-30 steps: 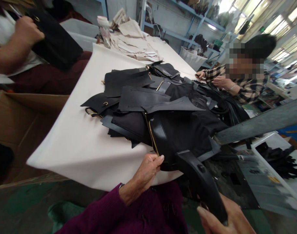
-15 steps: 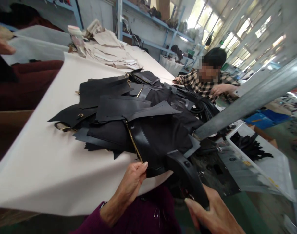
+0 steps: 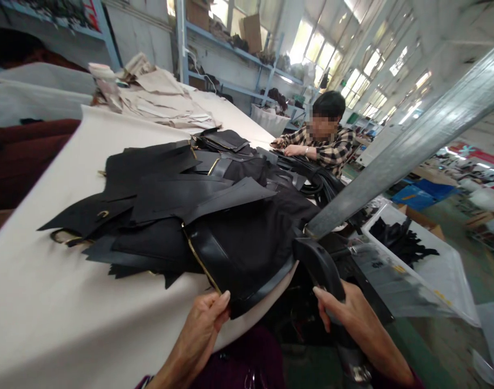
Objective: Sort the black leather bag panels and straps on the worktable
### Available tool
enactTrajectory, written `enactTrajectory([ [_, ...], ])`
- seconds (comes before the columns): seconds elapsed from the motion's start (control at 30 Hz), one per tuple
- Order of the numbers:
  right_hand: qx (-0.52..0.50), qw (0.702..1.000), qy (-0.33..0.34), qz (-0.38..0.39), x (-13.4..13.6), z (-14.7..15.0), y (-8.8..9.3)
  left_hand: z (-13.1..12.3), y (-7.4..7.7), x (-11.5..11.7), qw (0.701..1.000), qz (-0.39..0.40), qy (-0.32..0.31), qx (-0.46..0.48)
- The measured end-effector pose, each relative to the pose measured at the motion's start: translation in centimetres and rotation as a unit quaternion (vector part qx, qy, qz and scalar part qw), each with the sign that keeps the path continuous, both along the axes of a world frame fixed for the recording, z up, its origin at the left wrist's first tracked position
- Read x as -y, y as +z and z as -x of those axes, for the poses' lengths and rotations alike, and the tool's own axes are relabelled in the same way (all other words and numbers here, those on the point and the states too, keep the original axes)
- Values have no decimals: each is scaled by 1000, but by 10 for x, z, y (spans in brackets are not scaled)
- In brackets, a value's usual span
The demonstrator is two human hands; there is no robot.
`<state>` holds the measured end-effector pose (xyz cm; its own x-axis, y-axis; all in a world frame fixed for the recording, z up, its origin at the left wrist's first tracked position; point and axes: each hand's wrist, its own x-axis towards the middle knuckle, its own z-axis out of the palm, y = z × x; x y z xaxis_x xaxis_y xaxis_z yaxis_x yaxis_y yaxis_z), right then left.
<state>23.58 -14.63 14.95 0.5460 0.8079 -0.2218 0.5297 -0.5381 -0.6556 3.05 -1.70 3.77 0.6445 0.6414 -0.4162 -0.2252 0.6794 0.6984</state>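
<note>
My left hand (image 3: 208, 313) is closed in a pinch on the lower corner of a black fabric panel (image 3: 247, 251), at the end of its gold zipper (image 3: 202, 265). The panel is trimmed with glossy black leather-like strips and lies on a pile of similar black pieces. My right hand (image 3: 347, 313) is wrapped around a black curved hand tool (image 3: 322, 265) with a thick tail and a metal clamp (image 3: 360, 373) below. The tool's broad end is at the panel's right corner; I cannot tell whether they touch.
A slanted metal pole (image 3: 392, 156) rises beyond the tool. Across the white table (image 3: 40, 302), a person in a checked shirt (image 3: 336, 146) handles black strips. A plastic bin (image 3: 453, 281) with black scraps stands right. Beige pieces (image 3: 161, 97) lie at the back.
The tool has moved away from my left hand, toward the panel's right corner. The co-worker's raised hand has come down to the black pieces. Another hand at the left edge is out of view.
</note>
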Motion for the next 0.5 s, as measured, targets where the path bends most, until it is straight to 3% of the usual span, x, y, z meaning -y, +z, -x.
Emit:
enactTrajectory([
  [0.13,27,999,-42,-12,9,-12,7,2,-4,-1,1000,-5,-10,2],
  [0.3,7,1000,-21,22,34,-2,2,0,-6,-3,1000,0,0,1],
  [0.5,-12,999,32,14,5,-3,-13,-5,-4,4,1000,-27,-7,-2],
])
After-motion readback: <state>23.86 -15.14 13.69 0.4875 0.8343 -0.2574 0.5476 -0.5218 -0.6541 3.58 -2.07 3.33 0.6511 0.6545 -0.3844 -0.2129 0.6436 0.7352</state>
